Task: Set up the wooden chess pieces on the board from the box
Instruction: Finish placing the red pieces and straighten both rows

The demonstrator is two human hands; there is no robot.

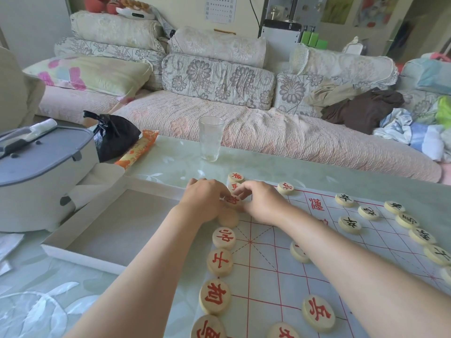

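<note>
Pinching red-lettered piece [231, 200] at board [268, 269] edge: left hand [202, 202] fingers curled round it, right hand [262, 203] fingers likewise. White box [109, 228] alongside on desk [36, 301].

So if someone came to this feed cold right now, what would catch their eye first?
The two forearms converging mid-frame: left hand and right hand both curl fingers on one red-lettered piece near the far left corner of the board. Then the column of red pieces down its left edge, black-lettered pieces along its right, and the white box lying left of it.
</note>
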